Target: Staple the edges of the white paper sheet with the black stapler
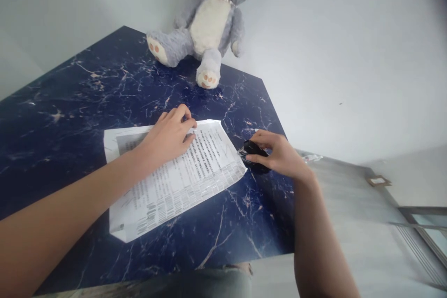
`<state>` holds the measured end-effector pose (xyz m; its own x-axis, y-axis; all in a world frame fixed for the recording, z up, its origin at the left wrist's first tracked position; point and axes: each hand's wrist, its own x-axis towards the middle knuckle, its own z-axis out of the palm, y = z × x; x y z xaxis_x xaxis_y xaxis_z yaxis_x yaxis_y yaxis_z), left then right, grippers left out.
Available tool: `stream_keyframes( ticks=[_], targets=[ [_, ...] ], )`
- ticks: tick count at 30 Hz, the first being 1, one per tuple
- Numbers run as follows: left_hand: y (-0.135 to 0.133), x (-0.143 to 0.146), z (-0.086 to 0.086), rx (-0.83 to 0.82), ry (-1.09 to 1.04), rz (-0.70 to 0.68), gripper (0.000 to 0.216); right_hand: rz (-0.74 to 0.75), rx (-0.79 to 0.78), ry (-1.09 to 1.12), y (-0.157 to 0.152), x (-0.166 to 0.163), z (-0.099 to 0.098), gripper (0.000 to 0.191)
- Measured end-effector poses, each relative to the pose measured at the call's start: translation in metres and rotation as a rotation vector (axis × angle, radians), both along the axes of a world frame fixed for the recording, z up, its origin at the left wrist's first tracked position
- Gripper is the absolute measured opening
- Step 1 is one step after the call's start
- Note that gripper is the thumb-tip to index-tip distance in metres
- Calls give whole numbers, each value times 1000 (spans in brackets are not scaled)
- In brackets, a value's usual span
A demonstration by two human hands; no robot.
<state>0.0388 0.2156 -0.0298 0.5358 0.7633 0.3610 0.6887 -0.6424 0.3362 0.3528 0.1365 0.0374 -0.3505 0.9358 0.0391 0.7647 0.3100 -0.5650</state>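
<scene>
Sheets of printed paper [209, 167], seemingly a small stack, lie at a slant on the dark blue marbled table [223, 228]. My left hand [171, 135] rests on the upper part of the paper, fingers bent near its far edge and thumb apart from them. In my right hand [275, 151] is a black stapler [259, 164], gripped with the thumb on the near side and the fingers on the far side. The stapler's metallic nose meets the right edge of the paper, near its corner. Whether the edge sits between the jaws is hard to tell.
A grey and white plush toy [209, 28] sits at the back edge of the table, against the pale wall [335, 56]. Right of the table is a grey floor [349, 205] with a small brown framed object [379, 180]. My leg shows below the near edge.
</scene>
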Motion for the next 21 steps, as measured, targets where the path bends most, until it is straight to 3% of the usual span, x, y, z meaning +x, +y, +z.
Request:
stream_keyframes(
  ticks=[3,5,9,11,18,21],
  targets=[
    [-3,1,3,11,-21,1,24,17,-3,-37,-4,-10,2,20],
    [-7,4,4,6,-61,-72,25,21,17,-60,-6,-16,2,22],
    [-18,11,-5,-162,-117,-470,27,41,49,-90,-8,-22,0,18],
    [-23,14,-12,-255,-125,-592,31,71,54,-84,-8,-22,-2,17],
    [-23,18,-17,-323,-74,-654,65,94,-10,-43,-7,-23,-3,25],
    [-19,19,-17,-366,-52,-649,72,6,-23,54,-5,-28,-6,36]
  ],
)
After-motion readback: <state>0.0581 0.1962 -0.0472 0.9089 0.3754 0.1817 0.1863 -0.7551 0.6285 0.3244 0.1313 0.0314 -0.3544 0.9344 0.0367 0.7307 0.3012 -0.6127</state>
